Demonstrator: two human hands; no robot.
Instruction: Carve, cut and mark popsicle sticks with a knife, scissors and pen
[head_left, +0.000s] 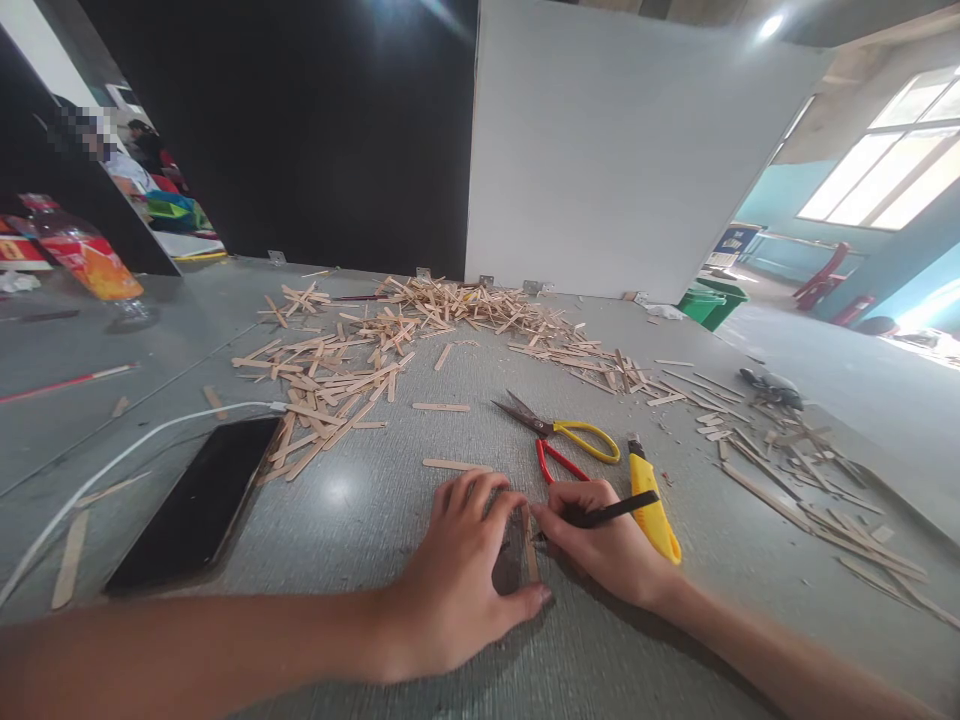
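On the grey table, my left hand steadies a wooden craft stick, index fingertip at its far end and thumb by its near end. My right hand grips a black pen, its tip down beside that stick. Just beyond the right hand lie scissors with a yellow handle loop. A red handle sits against them, partly hidden by my right hand; whether it belongs to the scissors I cannot tell. A yellow utility knife lies beside my right wrist. Another craft stick rests past my left fingers.
A large pile of craft sticks spreads along the upright panels. At left are a phone with a white cable and a drink bottle. Stick scraps lie right. A green bin stands beyond the table.
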